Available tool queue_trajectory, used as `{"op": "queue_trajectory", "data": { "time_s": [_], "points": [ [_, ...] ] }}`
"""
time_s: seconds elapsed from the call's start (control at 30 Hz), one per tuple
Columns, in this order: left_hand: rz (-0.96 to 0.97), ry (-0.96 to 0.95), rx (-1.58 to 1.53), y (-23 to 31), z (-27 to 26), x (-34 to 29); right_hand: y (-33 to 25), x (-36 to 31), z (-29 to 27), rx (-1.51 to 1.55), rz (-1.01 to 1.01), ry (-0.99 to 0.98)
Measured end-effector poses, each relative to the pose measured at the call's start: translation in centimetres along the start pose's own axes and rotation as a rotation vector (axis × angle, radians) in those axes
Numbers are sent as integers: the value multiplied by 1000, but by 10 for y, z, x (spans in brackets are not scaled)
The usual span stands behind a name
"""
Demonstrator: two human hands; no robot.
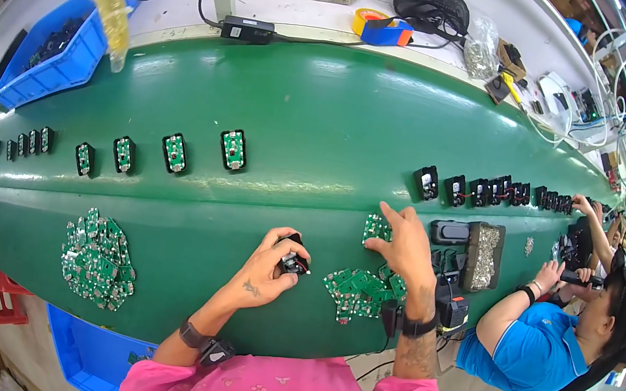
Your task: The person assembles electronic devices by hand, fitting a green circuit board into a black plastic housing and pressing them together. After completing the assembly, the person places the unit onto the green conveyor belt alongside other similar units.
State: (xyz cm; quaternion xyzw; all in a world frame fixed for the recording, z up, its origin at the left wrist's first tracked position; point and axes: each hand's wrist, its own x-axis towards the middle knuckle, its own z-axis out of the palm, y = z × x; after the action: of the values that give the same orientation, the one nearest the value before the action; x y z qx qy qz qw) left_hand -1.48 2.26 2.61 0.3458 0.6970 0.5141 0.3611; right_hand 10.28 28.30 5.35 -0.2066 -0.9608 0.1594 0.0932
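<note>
Left hand [261, 270] holds black housing [293, 262], long axis slanting down-right

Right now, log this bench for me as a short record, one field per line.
Left grip: closed around a small black case
Right grip: thumb and forefinger spread around a green board; contact unclear
Loose boards: large pile at left, smaller pile near the right grip
Left row: black cases with green boards inside
Surface: green bench
Nearby: person in blue shirt at right
</note>
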Motion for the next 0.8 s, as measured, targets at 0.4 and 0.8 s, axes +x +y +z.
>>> {"op": "queue_trajectory", "data": {
  "time_s": [0.4,0.8],
  "points": [
    [47,120,-63,-1,10,-4,13,36,4,722,381,-284],
    [203,183,72,18,13,-7,-75,-40,10,1435,486,-381]
  ]
}}
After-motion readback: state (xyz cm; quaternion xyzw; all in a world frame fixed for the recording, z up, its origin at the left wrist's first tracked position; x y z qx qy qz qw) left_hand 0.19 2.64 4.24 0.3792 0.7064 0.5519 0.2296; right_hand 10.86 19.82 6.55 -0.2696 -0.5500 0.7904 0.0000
